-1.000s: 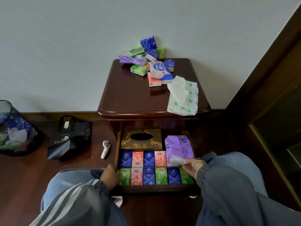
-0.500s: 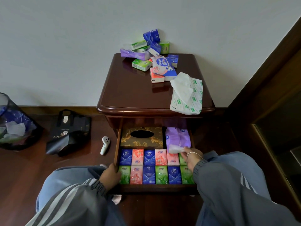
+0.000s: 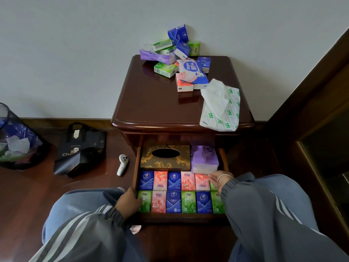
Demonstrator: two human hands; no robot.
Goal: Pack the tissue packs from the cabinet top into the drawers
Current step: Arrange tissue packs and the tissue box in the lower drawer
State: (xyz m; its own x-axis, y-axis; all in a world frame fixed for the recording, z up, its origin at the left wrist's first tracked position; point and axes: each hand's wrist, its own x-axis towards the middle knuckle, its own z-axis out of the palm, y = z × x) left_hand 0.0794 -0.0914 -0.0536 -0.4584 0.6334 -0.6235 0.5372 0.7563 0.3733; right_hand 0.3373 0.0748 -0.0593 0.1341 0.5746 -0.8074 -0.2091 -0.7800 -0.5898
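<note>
One pink pack (image 3: pixel 201 181) by right hand (image 3: pixel 219 179)

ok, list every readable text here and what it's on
"Deeyeo": white, blue and pink pack on the cabinet top; the characters beside it are unreadable.
"ROYO", repeated in green: white soft pack at the front right edge.
"Cha", rest hidden: black bag on the floor.
Print on the small packs in the drawer: too small to read.
</note>
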